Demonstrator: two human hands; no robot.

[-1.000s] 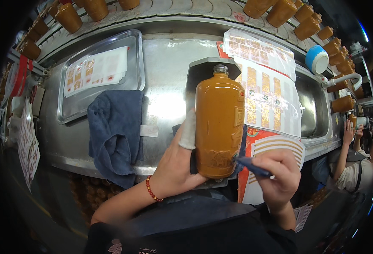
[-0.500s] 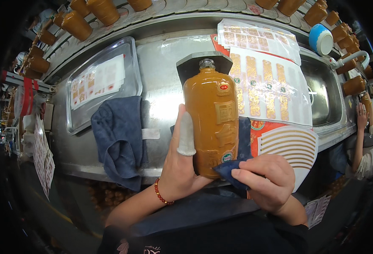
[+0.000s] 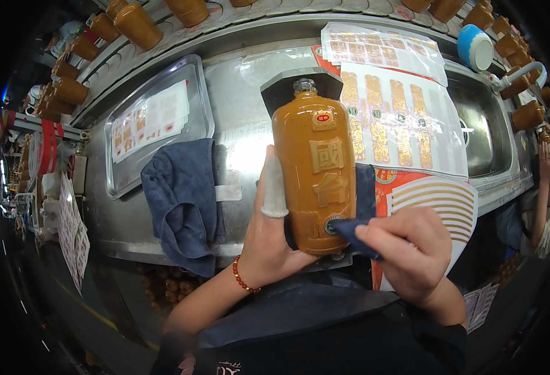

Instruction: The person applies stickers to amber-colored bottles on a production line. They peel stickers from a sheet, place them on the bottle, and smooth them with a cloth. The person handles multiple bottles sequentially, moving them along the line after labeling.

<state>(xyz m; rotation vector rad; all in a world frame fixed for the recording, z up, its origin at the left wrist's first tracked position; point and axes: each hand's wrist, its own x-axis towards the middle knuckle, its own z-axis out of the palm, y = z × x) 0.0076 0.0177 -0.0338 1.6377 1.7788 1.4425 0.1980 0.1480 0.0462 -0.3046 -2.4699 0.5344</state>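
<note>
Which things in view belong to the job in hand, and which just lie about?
Job: glossy brown rounded bottle in the left hand; dark-blue cloth in the right hand.

Apparently lying about: crumpled blue-grey fabric towel; blue-and-white rounded container.

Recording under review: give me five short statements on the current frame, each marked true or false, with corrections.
1. The left hand supports the brown bottle. True.
2. The right hand grips a dark blue cloth. True.
3. The bead bracelet circles the right wrist. False: it circles the left.
4. The metal tray lies right of the bottle. False: it lies left.
5. The sink is left of the bottle. False: it is right.
</note>
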